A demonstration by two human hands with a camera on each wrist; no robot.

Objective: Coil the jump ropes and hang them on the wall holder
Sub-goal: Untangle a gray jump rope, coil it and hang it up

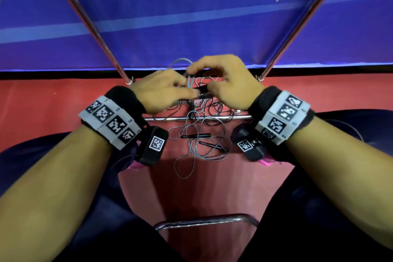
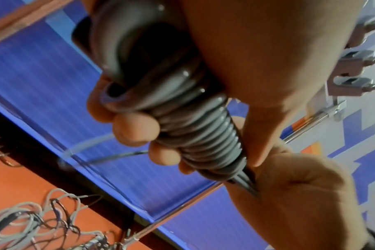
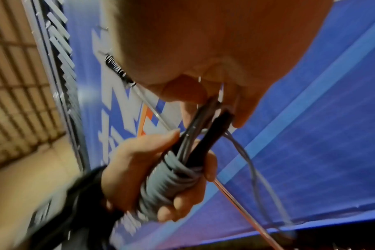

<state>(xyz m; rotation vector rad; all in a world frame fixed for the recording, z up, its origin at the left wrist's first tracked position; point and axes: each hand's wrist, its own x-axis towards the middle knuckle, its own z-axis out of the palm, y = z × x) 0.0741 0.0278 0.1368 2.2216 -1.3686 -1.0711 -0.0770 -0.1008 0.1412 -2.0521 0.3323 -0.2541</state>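
Fig.: Blue banner at rear; red floor w/ loose jump ropes below hands. L hand fist-grips wound grey rope bundle; R hand, adjacent, pinches bundle's end strands + black handle.

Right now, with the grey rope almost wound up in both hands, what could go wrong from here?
The grey jump rope, tightly wound, is held mainly by the left hand; if its fingers ease before the right hand finishes, the turns may spring open. The loose grey loop hangs free and may snag on the tangled ropes on the floor.
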